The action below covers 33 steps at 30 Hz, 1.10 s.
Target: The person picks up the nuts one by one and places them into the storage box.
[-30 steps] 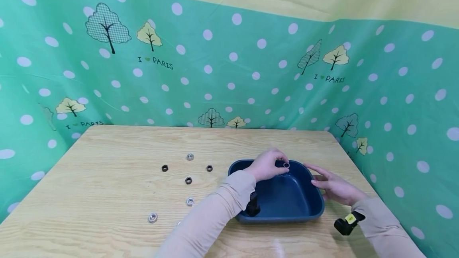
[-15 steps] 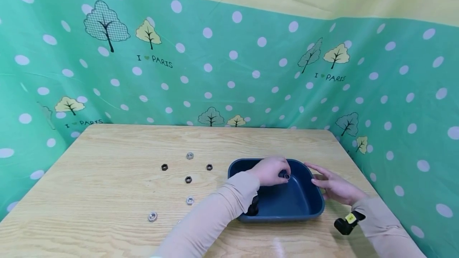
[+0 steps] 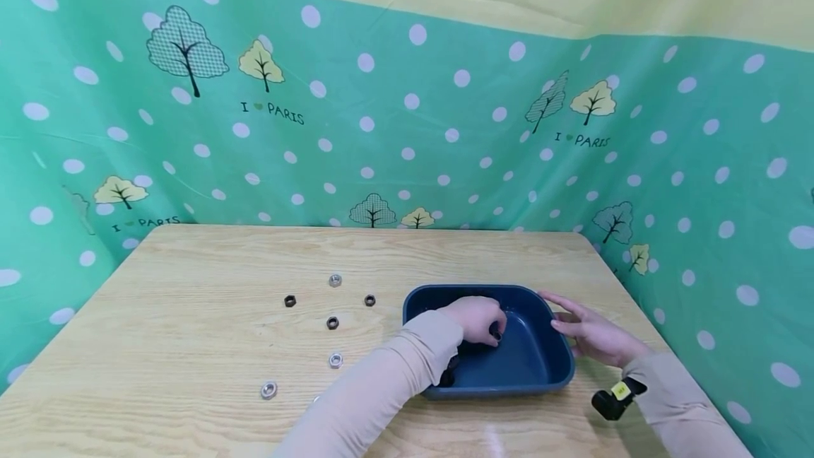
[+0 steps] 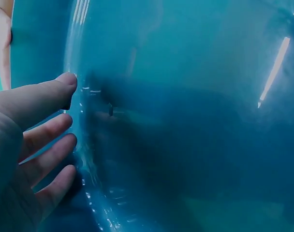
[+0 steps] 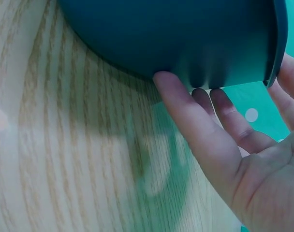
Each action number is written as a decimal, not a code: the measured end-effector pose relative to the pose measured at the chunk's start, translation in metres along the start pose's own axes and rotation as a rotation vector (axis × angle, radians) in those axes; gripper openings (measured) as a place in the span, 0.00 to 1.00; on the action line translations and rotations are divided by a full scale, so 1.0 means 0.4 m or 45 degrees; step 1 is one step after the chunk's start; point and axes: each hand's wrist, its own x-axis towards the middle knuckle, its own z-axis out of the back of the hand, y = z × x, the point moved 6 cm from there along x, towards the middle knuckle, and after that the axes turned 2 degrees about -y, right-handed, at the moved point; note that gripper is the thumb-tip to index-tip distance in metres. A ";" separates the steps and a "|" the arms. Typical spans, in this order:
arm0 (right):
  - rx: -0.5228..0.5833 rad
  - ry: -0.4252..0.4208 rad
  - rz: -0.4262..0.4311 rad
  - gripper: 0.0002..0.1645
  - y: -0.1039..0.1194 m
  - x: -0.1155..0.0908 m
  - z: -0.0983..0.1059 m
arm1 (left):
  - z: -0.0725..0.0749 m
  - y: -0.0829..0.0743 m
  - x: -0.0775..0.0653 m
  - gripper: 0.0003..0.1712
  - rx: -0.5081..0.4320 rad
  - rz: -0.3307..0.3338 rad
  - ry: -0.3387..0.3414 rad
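My left hand (image 3: 475,319) reaches down inside the dark blue plastic basin (image 3: 521,391), its fingertips low over the floor. A small dark nut (image 4: 67,103) shows between thumb and forefinger in the left wrist view, mostly covered by the thumb. The other fingers are spread beside it. On the basin's right side, my right hand (image 3: 594,331) steadies the wall from outside. In the right wrist view its thumb (image 5: 181,106) and fingertips touch the outer wall, with the forefinger up at the rim.
Left of the basin, several hex nuts lie scattered on the wooden table (image 3: 191,316), including a black nut (image 3: 290,300) and a silver nut (image 3: 269,390). My left sleeve (image 3: 381,380) crosses the table's front. A green dotted curtain (image 3: 394,126) encloses the back and sides.
My left hand has lowered from near the basin's far rim down toward its floor, carrying the nut with it. The right hand stays at the wall, and the loose nuts have not moved.
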 end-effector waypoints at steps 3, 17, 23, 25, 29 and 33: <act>0.018 0.013 0.009 0.38 -0.001 -0.001 0.000 | 0.000 0.000 -0.004 0.07 -0.014 0.034 0.008; 0.037 0.011 0.002 0.39 -0.005 0.001 -0.002 | -0.004 0.003 -0.008 0.06 0.090 0.120 -0.037; 0.044 0.012 -0.003 0.40 -0.006 0.000 -0.004 | -0.006 0.003 -0.010 0.07 0.099 0.113 -0.056; 0.045 0.012 -0.003 0.39 -0.005 -0.001 -0.005 | -0.007 0.003 -0.010 0.07 0.102 0.113 -0.057; 0.055 0.016 -0.003 0.38 -0.006 -0.002 -0.007 | -0.007 0.003 -0.010 0.07 0.107 0.121 -0.062; 0.060 0.018 -0.006 0.38 -0.008 0.000 -0.007 | -0.005 0.003 -0.011 0.07 0.111 0.131 -0.068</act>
